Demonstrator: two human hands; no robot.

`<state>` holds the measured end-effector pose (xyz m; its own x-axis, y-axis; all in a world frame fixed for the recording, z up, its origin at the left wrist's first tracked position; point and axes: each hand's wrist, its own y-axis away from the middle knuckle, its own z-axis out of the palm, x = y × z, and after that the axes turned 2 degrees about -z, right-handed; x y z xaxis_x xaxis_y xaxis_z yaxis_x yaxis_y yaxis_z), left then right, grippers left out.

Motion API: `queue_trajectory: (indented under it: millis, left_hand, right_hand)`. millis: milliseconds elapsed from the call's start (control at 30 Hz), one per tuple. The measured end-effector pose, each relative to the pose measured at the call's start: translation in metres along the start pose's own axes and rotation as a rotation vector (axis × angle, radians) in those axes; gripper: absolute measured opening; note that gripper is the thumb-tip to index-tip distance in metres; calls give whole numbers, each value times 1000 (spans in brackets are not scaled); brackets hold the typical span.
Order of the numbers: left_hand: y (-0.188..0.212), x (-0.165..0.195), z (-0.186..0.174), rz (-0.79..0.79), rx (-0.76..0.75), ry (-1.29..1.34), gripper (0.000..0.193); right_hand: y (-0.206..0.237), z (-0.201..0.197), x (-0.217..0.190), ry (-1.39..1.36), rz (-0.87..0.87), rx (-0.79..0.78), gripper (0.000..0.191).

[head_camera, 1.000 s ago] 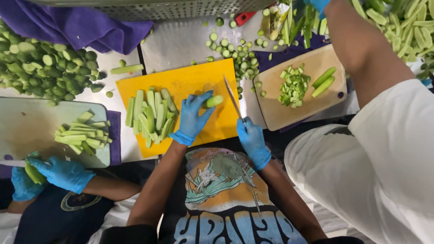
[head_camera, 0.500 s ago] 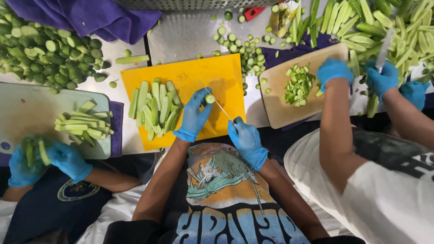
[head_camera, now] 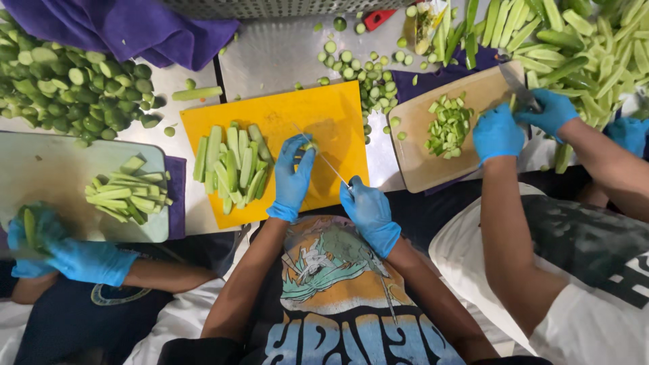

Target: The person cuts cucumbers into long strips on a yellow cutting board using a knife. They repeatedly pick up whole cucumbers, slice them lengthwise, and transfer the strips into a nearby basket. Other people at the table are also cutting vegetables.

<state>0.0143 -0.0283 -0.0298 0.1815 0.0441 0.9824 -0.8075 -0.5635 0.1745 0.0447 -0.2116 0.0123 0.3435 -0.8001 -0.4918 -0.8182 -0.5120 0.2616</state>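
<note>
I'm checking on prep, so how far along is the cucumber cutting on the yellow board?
Done: a pile of long peeled green cucumber spears lies on the yellow plastic cutting board. In hand: the left hand pinches a small green cucumber piece while the right hand has its grip on a thin knife angled toward it. Left: none of those spears is diced.
</note>
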Motion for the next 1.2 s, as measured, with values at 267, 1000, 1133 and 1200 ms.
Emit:
queue_trajectory:
  millis: [267,1000,1133,1200]
  left_hand:
    - [2,11,8,-342,61,196,27]
    - [2,10,8,-211,87,208,28]
    - [-1,9,-1,-43,-14,-2,27]
    - [-3,7,-6,38,-73,-38,25]
  right_hand:
    - [2,-1,0,-31,33,-16,29]
    - [-2,56,44,-17,136,-126,30]
    - [-3,60,61,-163,206,-197,31]
    - [3,50,64,-190,245,-219,32]
